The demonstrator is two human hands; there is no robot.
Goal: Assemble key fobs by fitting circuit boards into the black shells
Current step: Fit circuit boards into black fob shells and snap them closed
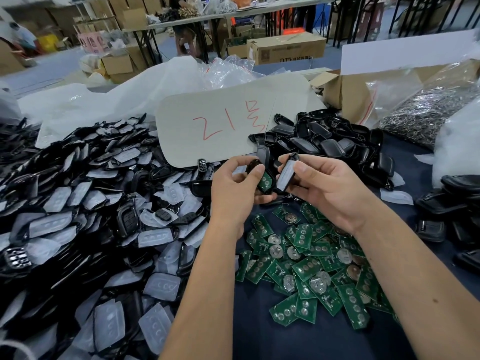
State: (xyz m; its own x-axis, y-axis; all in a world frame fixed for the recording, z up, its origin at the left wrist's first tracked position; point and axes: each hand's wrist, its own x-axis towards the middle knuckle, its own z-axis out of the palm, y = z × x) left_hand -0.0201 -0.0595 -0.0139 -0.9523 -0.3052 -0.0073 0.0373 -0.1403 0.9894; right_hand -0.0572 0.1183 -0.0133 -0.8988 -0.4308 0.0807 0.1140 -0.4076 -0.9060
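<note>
left hand (235,187) grips black shell (255,168) with green board (265,181) seated; right hand (330,189) fingers pinch second shell half (285,172), above board pile (311,268) on tabletop (298,341).

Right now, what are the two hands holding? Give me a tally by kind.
Black shell with a green circuit board in it, held by the left hand: 1
Black shell with a white pad, held by the right hand: 1
Total in hand: 2

We've got the circuit boards (309,266) piled right in front of us on the table (298,339), shell halves (85,216) heaped left. More shells (324,141) sit behind, beside the cardboard sheet (220,123).
</note>
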